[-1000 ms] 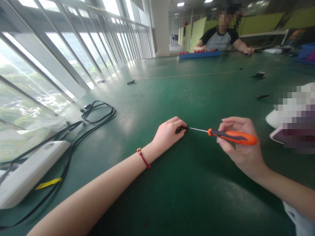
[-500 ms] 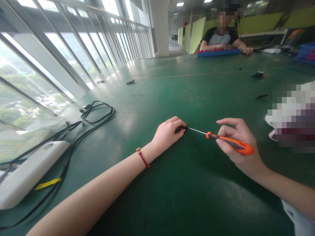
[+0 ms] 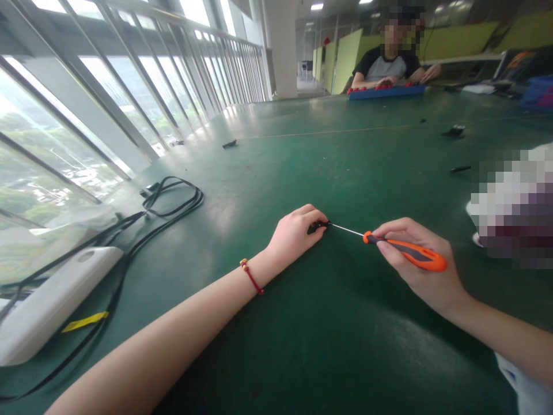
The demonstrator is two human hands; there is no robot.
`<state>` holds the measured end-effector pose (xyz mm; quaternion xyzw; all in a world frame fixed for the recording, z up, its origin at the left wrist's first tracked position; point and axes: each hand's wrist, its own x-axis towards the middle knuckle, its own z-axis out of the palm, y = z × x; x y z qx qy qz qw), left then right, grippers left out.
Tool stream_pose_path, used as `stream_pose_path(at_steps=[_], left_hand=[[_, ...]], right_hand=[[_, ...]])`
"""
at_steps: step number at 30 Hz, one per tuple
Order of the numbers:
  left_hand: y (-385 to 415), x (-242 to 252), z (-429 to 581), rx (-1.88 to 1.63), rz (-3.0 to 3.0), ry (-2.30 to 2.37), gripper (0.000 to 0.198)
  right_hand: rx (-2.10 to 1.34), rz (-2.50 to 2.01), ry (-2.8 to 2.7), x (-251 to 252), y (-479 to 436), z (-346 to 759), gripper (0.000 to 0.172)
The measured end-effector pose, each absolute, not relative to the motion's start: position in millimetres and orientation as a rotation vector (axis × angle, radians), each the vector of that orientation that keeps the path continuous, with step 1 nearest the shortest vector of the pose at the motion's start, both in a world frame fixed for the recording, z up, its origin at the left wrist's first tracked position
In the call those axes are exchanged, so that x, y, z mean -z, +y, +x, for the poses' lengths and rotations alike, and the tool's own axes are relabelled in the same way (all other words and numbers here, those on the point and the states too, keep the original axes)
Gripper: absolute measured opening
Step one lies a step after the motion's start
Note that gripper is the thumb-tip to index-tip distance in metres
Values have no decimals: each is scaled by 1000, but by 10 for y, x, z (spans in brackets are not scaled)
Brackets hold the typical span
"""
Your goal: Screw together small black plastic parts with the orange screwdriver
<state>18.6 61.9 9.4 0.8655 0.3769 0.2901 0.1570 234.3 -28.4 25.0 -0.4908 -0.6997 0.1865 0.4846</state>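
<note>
My left hand (image 3: pixel 296 233) rests on the green table (image 3: pixel 276 184), thumb and fingers pinching a small black part (image 3: pixel 318 226). Most of that part is hidden by the fingers, so its kind cannot be made out. My right hand (image 3: pixel 419 259) holds a screwdriver (image 3: pixel 415 253) with an orange and dark grey handle, thumb and index finger closed near the handle's front end. The thin metal shaft (image 3: pixel 347 230) points left, and its tip meets the right end of the black part.
Black cables (image 3: pixel 173 202) and a white power strip (image 3: pixel 64 305) lie at left, near a railing (image 3: pixel 181 75). Small black pieces (image 3: pixel 229 144) are scattered farther off. Across the table a person (image 3: pixel 389 66) sits behind a blue tray (image 3: pixel 386 93) with red items. A blurred-out object (image 3: pixel 518 202) is at right.
My right index finger, raised off the screwdriver before, has come down onto the front of its handle. My left hand and the black part stay put. The person opposite has raised a hand.
</note>
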Motion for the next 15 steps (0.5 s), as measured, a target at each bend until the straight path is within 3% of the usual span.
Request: stream_pose_path(at_steps=[6,8,12,15], left_hand=[[616,-97,189,-828,2471,1088,13],[613,-96,189,-830,2472,1085,13],[611,-92,191,-834,2474,1081,14],[611,-93,194,-829,2470,1094,13]], right_hand=[[-344,-1096,-1571,-224,-254,2325,39],[-409,-1117,-1613,-242,-265,2324,35],[-377,-1232,-1690,-259,-301,2329,9],[-290,-1182,-1628,-246,-295,2326,21]])
